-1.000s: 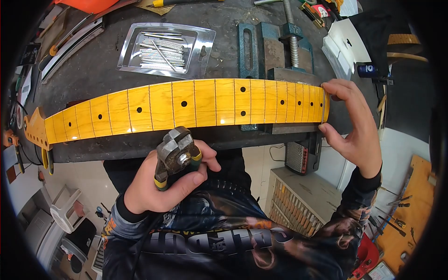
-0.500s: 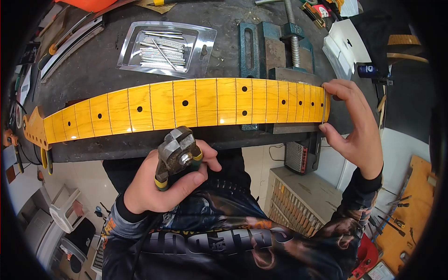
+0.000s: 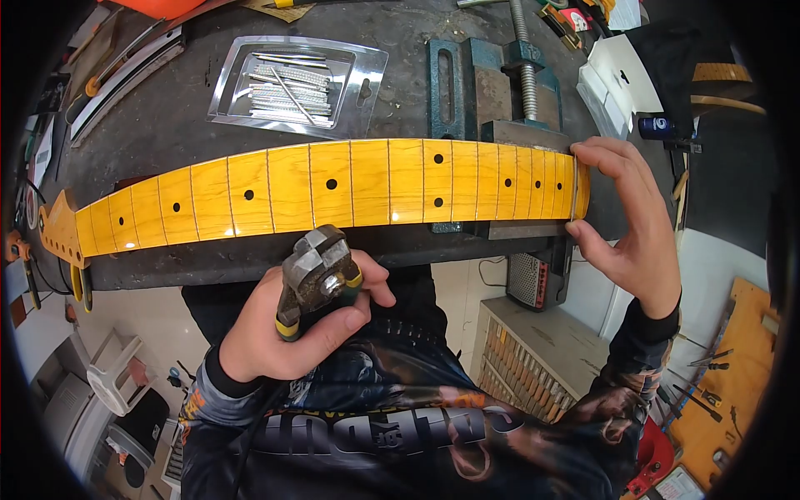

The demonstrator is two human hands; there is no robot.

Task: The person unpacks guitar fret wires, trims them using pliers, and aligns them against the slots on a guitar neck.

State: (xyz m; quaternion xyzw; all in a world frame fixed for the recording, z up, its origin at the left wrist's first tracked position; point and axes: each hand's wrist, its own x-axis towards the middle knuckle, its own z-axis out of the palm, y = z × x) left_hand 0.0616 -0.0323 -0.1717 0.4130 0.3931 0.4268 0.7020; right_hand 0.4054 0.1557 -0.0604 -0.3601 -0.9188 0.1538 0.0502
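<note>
A yellow guitar neck [image 3: 367, 183] with black dots and thin fret lines lies across the bench, its right part over a green vise [image 3: 487, 92]. My left hand [image 3: 292, 325] is wrapped round pliers [image 3: 317, 271] with yellow and green handles, just below the neck's near edge. At the neck's right end, my right hand [image 3: 629, 212] pinches a thin fret wire [image 3: 575, 187] by its two ends, thumb at the near edge and index finger at the far edge. The wire lies across the fretboard.
Behind the neck sits a clear plastic tray [image 3: 225, 104] of fret wires [image 3: 287, 92]. White packaging [image 3: 617, 79] and a blue can [image 3: 657, 127] are at the right. Long tools [image 3: 129, 83] lie at the back left. A drawer cabinet [image 3: 533, 350] stands below the bench.
My right hand and the wire in its fingers have shifted slightly left along the fretboard. My left hand keeps the pliers in nearly the same place.
</note>
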